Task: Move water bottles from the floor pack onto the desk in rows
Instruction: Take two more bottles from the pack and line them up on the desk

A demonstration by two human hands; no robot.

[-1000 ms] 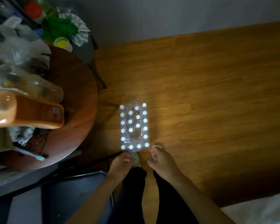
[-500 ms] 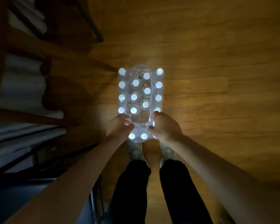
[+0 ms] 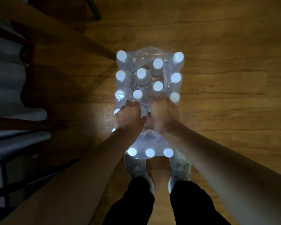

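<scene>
A shrink-wrapped pack of water bottles (image 3: 176,88) stands on the wooden floor (image 3: 230,75) just in front of my feet. Its wrap is torn open along the middle, where several white-capped bottles (image 3: 141,74) stand loose. Both hands reach down into that opening at its near half. My left hand (image 3: 129,116) and my right hand (image 3: 164,113) lie side by side, fingers curled downward over the bottles. The hands are blurred and hide what is under them, so a grip does not show. The desk top is out of view.
Dark wooden furniture legs and rails (image 3: 58,31) stand at the left, with pale fabric (image 3: 8,88) behind them. A thin dark metal leg (image 3: 94,8) is at the top. My grey shoes (image 3: 135,168) touch the pack's near edge.
The camera has dropped much closer to the floor. Both hands moved from the pack's near end, past its rim, into the torn middle opening.
</scene>
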